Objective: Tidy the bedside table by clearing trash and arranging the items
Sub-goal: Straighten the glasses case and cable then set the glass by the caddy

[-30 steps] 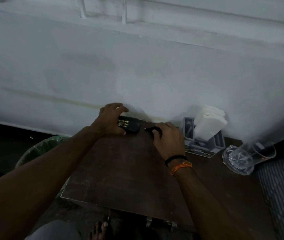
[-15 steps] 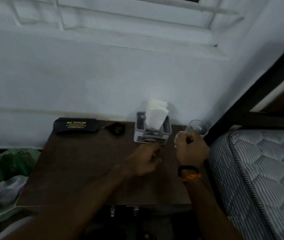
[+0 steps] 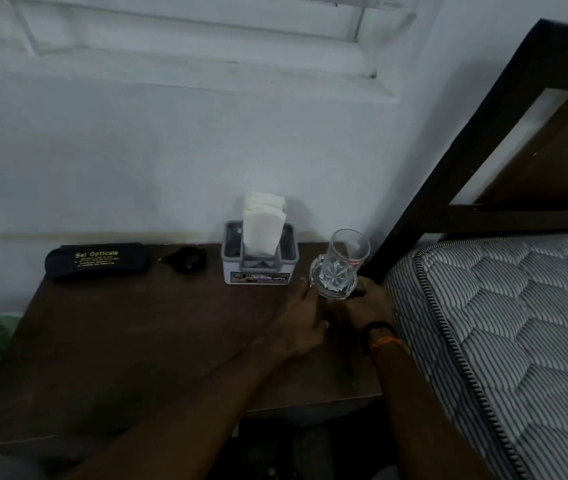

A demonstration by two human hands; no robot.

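Glass (image 3: 341, 268) standing at the table's (image 3: 130, 341) back right corner beside the napkin holder (image 3: 259, 261), right hand (image 3: 367, 303) curled at its base, grip unclear, left hand (image 3: 301, 323) open, fingertips touching the base, glasses case (image 3: 97, 260) back left
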